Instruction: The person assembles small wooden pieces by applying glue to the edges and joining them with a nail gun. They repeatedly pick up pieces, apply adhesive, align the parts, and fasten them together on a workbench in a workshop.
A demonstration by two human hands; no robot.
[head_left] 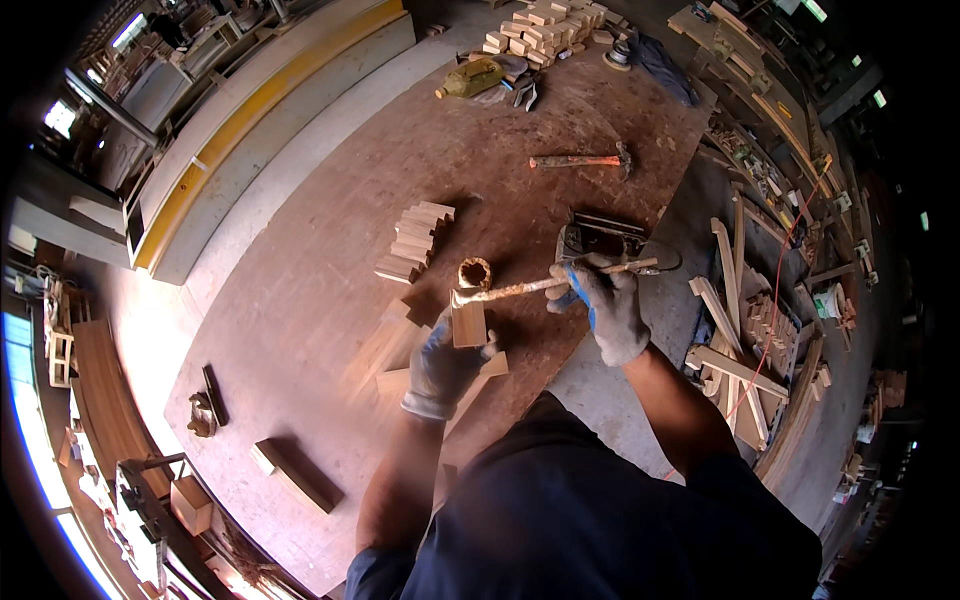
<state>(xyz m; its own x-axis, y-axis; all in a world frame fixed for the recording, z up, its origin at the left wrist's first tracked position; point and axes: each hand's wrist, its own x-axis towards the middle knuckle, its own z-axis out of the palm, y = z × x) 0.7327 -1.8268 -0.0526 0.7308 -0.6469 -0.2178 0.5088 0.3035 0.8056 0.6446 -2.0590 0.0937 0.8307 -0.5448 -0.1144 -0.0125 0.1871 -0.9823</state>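
Observation:
My left hand [440, 372], in a grey and blue work glove, is closed around a short wooden block [468, 328] held up over the brown table. In my gloved right hand [612, 308] is a thin stick [515, 290], gripped toward its right end. Its left tip, coated with something pale, meets the upper end of the block. Just beyond stands a small round container [474, 272] with a crusted rim. Several wooden pieces [395, 381] lie under and beside my left hand, partly hidden by it. A dark open box [604, 238] sits beyond my right hand.
Notched wooden pieces [415, 242] stand in a row left of the container. Farther off are a hammer [578, 161], a yellowish bottle [470, 78] and a block pile [545, 30]. One wood piece [297, 474] lies near left. Scrap lumber [735, 340] covers the floor at right.

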